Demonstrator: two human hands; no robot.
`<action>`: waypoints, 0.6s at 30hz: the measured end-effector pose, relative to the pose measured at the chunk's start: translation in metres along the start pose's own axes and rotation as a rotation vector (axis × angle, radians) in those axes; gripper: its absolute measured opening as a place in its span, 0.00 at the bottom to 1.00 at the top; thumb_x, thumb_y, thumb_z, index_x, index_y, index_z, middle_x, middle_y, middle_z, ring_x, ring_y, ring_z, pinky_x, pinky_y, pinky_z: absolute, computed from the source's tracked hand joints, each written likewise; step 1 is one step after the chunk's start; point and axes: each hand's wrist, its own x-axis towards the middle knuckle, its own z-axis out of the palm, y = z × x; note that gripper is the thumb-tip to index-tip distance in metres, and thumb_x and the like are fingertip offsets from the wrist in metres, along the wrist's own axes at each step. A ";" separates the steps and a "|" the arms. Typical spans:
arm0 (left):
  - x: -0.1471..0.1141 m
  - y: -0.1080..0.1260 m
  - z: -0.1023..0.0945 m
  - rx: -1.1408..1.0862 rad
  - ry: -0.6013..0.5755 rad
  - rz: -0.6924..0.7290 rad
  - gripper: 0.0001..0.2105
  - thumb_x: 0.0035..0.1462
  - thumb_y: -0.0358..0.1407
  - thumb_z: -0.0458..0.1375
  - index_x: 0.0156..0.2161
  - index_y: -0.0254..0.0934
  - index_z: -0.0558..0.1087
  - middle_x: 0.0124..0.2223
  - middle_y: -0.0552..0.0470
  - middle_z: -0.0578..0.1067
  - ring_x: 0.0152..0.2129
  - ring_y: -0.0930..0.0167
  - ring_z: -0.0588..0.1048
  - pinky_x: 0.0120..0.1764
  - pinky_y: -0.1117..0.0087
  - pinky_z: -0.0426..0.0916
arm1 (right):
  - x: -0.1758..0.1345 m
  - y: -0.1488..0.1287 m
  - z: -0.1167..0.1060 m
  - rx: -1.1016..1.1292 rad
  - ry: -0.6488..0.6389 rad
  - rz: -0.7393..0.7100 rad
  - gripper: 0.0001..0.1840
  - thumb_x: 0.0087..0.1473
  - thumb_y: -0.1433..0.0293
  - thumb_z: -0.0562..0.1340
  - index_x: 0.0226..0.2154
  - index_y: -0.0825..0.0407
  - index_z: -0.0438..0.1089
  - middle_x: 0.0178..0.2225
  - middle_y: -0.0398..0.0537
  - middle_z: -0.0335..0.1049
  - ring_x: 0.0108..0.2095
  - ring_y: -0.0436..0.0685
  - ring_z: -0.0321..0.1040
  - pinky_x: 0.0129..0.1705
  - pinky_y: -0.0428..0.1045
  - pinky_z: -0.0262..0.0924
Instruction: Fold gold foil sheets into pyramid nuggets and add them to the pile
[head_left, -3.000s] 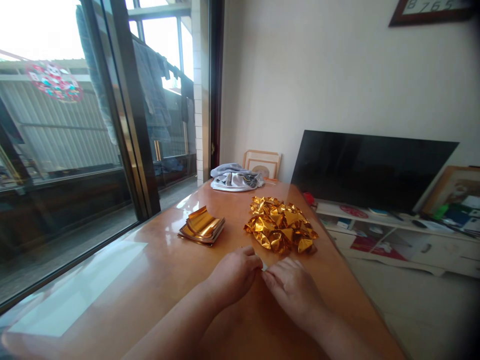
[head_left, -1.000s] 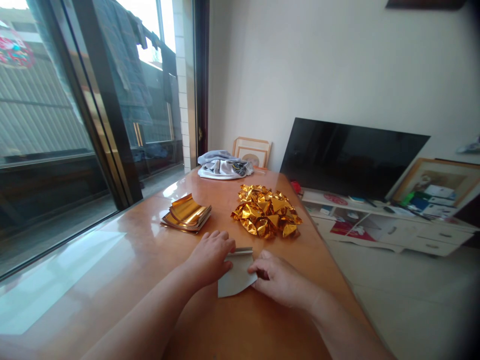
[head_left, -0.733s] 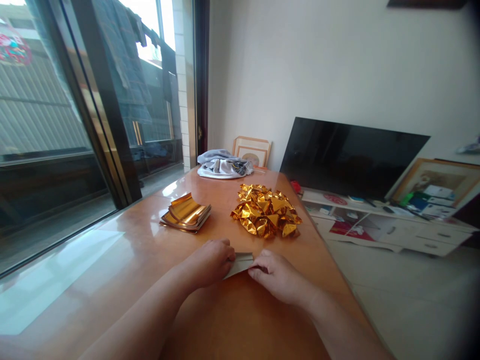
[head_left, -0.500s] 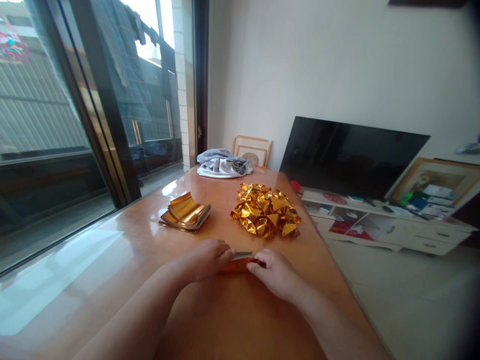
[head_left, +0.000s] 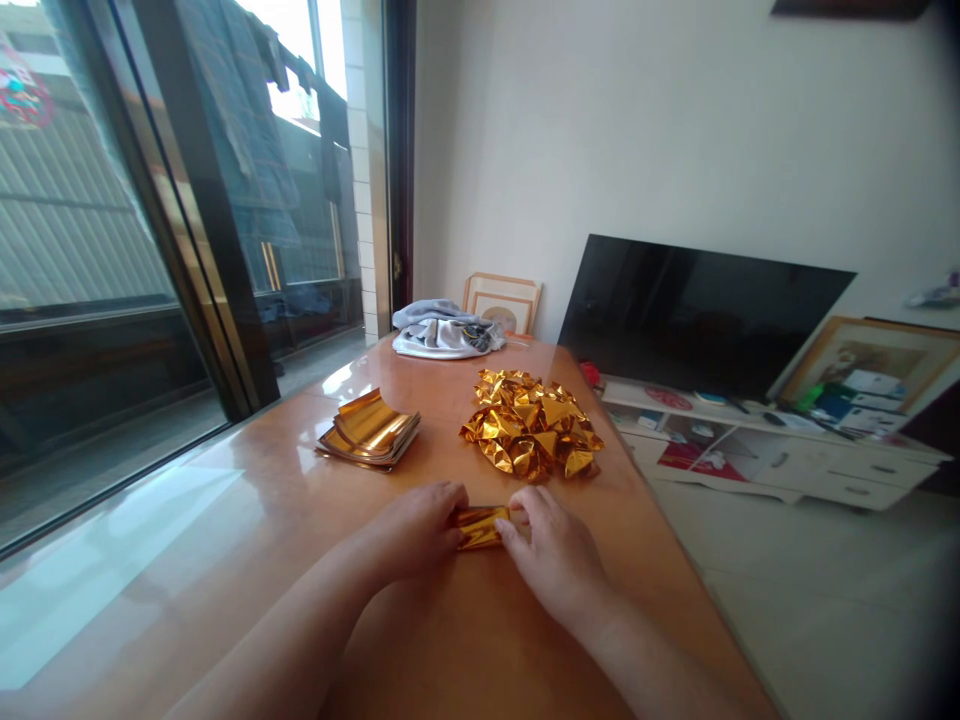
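Between my two hands is a sheet of gold foil paper [head_left: 481, 528], folded into a narrow strip just above the table. My left hand [head_left: 424, 520] is closed on its left end, the fingertips partly hidden behind the fold. At the right end, my right hand [head_left: 551, 545] pinches the paper between thumb and fingers. Beyond my left hand lies a loose stack of flat gold foil paper [head_left: 371, 430], its top sheets curling up. A heap of folded gold paper pieces [head_left: 531, 420] sits beyond my right hand.
The glossy wooden table [head_left: 255, 560] runs away from me. Grey and white cloth [head_left: 448, 328] is bundled at its far end, before leaning picture frames [head_left: 502, 300]. Glass sliding doors [head_left: 217, 200] stand on the left; a television [head_left: 697, 315] and low white cabinet [head_left: 787, 455] are on the right.
The paper strip has turned so its shiny gold face shows, where a pale edge and darker orange side showed before. Both hands have shifted slightly and still hold its ends.
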 end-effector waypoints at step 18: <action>0.002 -0.007 0.001 -0.016 -0.049 -0.009 0.08 0.52 0.37 0.58 0.38 0.39 0.69 0.39 0.50 0.74 0.33 0.67 0.71 0.33 0.70 0.62 | -0.030 -0.029 0.009 -0.104 -0.341 -0.156 0.35 0.63 0.55 0.58 0.64 0.59 0.62 0.66 0.64 0.56 0.67 0.71 0.52 0.69 0.65 0.41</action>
